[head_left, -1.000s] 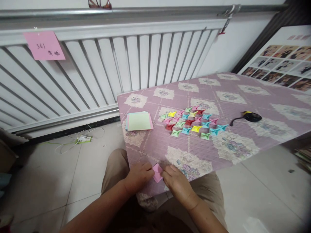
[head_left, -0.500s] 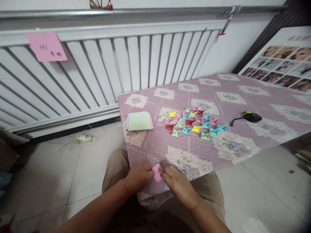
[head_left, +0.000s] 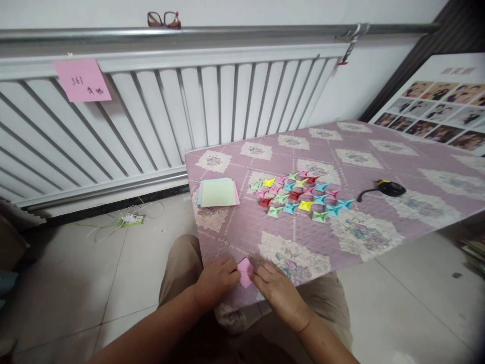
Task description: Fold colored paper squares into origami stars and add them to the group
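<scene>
A small folded pink paper (head_left: pixel 246 273) lies at the near edge of the table, a crease running across its middle. Its left corner is gripped by the closed fingers of my left hand (head_left: pixel 220 279). On the opposite corner, the fingers of my right hand (head_left: pixel 273 286) are closed and pressed down. Beyond my hands, a stack of square paper sheets (head_left: pixel 219 193), pale green on top with pink and blue edges below, rests on the left. Several folded paper pieces (head_left: pixel 295 195) in green, pink, red, yellow and blue stand in rows to the right.
A flowered purple tablecloth (head_left: pixel 242 227) covers the table. A black and yellow object with a strap (head_left: pixel 391 188) sits on the right. Behind are a white radiator (head_left: pixel 212 101) with a pink note (head_left: pixel 83 81), and glasses (head_left: pixel 164 20) on a pipe. A power strip (head_left: pixel 132 220) lies on the floor.
The camera view has tilted slightly upward, so the background sits lower in the picture. Both hands stay on the pink paper with hardly any movement.
</scene>
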{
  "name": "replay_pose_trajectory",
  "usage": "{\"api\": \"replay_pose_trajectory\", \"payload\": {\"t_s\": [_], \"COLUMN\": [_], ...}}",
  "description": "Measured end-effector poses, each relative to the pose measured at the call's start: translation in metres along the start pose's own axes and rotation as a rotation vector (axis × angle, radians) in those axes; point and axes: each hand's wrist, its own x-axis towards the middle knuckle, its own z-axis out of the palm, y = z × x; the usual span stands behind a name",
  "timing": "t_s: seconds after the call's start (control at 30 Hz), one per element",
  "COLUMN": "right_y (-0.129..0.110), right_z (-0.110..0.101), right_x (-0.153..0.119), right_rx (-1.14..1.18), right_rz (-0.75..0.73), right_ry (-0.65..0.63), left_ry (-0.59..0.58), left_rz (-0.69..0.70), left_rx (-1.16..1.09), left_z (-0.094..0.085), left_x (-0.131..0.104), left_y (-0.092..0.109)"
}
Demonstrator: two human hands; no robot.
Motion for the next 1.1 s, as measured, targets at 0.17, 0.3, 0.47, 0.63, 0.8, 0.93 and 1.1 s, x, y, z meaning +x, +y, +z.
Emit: {"api": "replay_pose_trajectory", "payload": {"t_s": [0.17,0.3,0.47,0.63,0.8,0.93,1.1], "right_y": [-0.001,-0.004,-0.010,-0.021,-0.029,-0.032,-0.036], "right_z": [-0.001,-0.001,0.006,0.009,0.006,0.009,0.018], "right_x": [-0.004,-0.010,-0.023,-0.031,-0.027,-0.023,-0.024], "right_rx": [-0.022,0.008,0.024,0.054,0.053,0.028,-0.030], "right_rz": [0.018,0.048,0.106,0.198,0.281,0.312,0.338], "right_ry": [-0.024,-0.016,0.021,0.075,0.053,0.012,0.049], "left_ry": [0.049,0.059,0.059,0.060,0.102,0.107,0.100], "left_rz": [0.019,0.020,0.065,0.069,0.036,0.000,-0.017], "left_rx": [0.018,0.041,0.078,0.081,0.014,-0.010,-0.029], "left_z": [0.002,0.002,0.000,0.000,0.008,0.013,0.012], "left_x": [-0.004,-0.008,-0.011,-0.016,-0.022,-0.024,-0.024], "left_y": [0.005,0.008,0.008,0.008,0.004,0.004,0.007]}}
